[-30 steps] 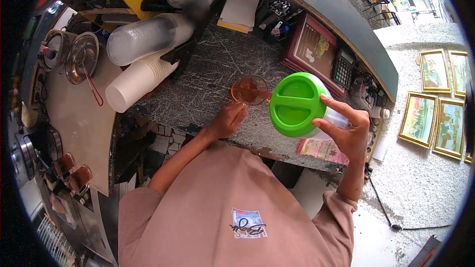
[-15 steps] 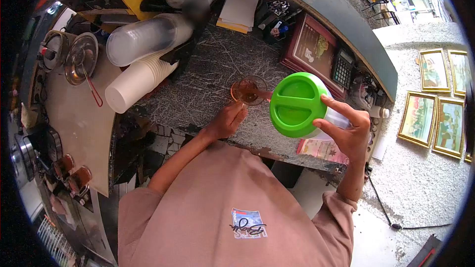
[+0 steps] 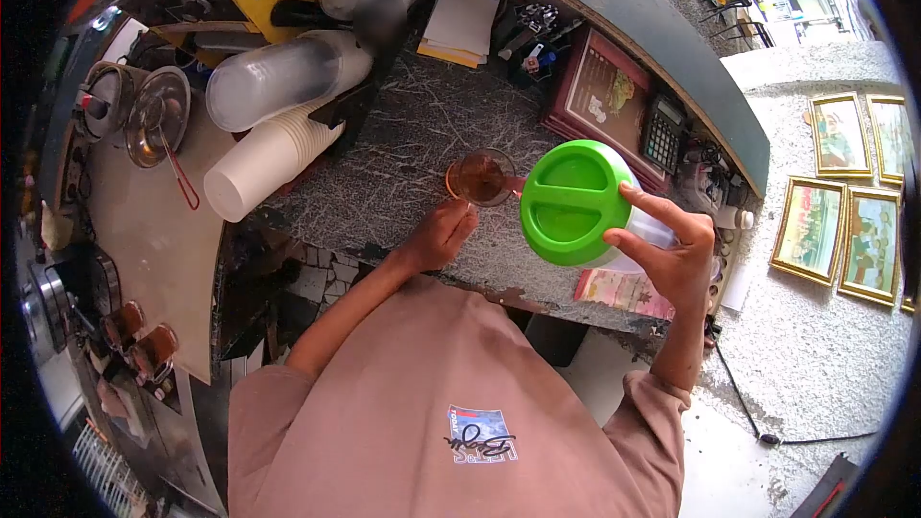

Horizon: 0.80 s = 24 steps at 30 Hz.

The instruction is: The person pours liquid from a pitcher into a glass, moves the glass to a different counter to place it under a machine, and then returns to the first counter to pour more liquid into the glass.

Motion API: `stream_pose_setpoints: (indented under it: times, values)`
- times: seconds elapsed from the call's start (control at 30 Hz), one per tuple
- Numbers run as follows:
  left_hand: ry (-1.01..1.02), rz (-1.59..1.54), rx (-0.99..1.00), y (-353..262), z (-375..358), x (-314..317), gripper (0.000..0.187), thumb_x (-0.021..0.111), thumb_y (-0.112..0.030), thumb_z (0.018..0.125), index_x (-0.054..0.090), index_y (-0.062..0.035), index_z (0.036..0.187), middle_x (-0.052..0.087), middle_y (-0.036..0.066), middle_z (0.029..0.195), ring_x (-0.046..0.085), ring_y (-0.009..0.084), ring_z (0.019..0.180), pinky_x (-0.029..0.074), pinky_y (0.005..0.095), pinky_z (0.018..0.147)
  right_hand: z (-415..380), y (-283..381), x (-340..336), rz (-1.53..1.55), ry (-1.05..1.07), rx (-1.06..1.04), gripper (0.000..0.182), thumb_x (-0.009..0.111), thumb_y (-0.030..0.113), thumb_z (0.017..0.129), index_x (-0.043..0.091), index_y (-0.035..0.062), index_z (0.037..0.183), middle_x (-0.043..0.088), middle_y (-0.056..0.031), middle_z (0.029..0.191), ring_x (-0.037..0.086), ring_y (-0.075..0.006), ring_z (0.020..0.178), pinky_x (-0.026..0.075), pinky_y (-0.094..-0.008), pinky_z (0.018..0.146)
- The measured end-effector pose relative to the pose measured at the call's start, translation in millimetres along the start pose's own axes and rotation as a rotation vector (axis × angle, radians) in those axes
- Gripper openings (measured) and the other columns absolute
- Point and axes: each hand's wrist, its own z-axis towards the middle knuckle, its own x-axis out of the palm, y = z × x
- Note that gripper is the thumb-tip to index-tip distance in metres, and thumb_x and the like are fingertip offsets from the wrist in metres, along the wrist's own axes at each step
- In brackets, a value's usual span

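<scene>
A clear glass mug with reddish-brown liquid is over the dark countertop. My left hand is closed just below and left of the mug, at its handle side; the fingers hide most of what they grip. On the right, my right hand grips a clear pitcher with a bright green lid. The pitcher is tilted, its spout side toward the mug. Between lid and mug shows a short reddish strip, probably liquid at the spout.
Stacked white cups and clear plastic cups lie at the left. Papers, a maroon box and a calculator stand along the back. A pink printed sheet lies at the front edge.
The pitcher and my right hand have shifted very slightly left. Less of the reddish stream shows inside the mug. My left hand has barely moved.
</scene>
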Motion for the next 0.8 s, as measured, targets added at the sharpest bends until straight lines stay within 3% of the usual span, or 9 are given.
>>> stream_pose_setpoints:
  times: [0.4, 0.8]
  values:
    - [-0.038, 0.051, 0.054, -5.5, 1.6, -0.5, 0.026, 0.047, -0.018, 0.105, 0.051, 0.0009, 0.088, 0.052, 0.016, 0.080, 0.054, 0.0343, 0.077, 0.043, 0.0439, 0.072, -0.8, -1.6, 0.4, -0.014, -0.022, 0.006, 0.049, 0.089, 0.018, 0.074, 0.072, 0.0017, 0.118, 0.076, -0.0177, 0.100, 0.075, -0.0175, 0.079, 0.059, -0.0282, 0.068]
    - [0.008, 0.062, 0.009, -1.4, -1.4, -2.7, 0.023, 0.048, -0.018, 0.105, 0.053, 0.0007, 0.093, 0.056, 0.017, 0.088, 0.056, 0.0362, 0.084, 0.045, 0.0445, 0.077, -4.5, -3.8, 3.9, 0.046, -0.023, 0.053, 0.050, 0.089, 0.016, 0.074, 0.072, 0.0004, 0.118, 0.076, -0.0168, 0.099, 0.071, -0.0110, 0.077, 0.056, -0.0251, 0.067]
